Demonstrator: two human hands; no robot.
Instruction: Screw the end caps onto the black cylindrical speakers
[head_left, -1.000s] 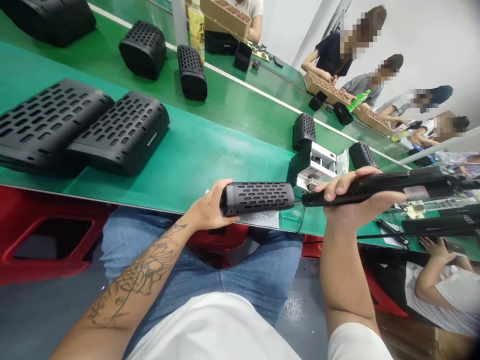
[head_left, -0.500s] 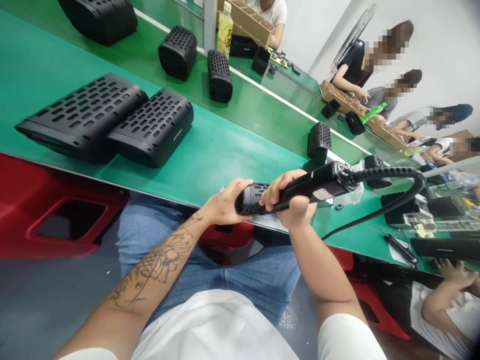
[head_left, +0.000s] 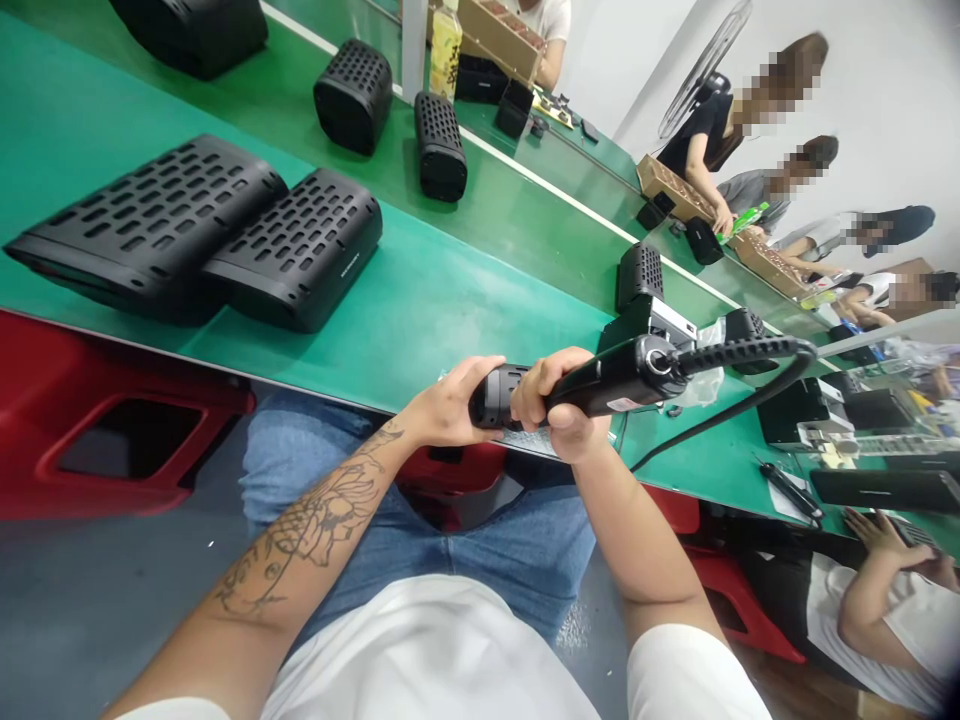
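Note:
My left hand [head_left: 446,405] grips the end of a black perforated housing [head_left: 491,397] at the near edge of the green bench. In my right hand [head_left: 559,400] is a black corded electric screwdriver [head_left: 619,378], lying nearly level with its tail to the right. Its working end is hidden behind my fingers and points at the housing. A thick black cable [head_left: 750,350] loops from its tail back to the bench. Left of my hands, two larger black perforated housings [head_left: 157,215] lie side by side, partly overlapping.
Smaller perforated housings [head_left: 440,150] stand along the green strip [head_left: 525,215] behind. A metal-topped black box [head_left: 656,318] is just beyond my right hand. Red stools [head_left: 202,405] are under the bench. To the right, a co-worker's hand [head_left: 877,535] is near another screwdriver [head_left: 791,490].
My right hand and the screwdriver have shifted slightly left, and the tool's tail sits a little lower. My left hand keeps its hold. A co-worker at the back has moved an arm forward.

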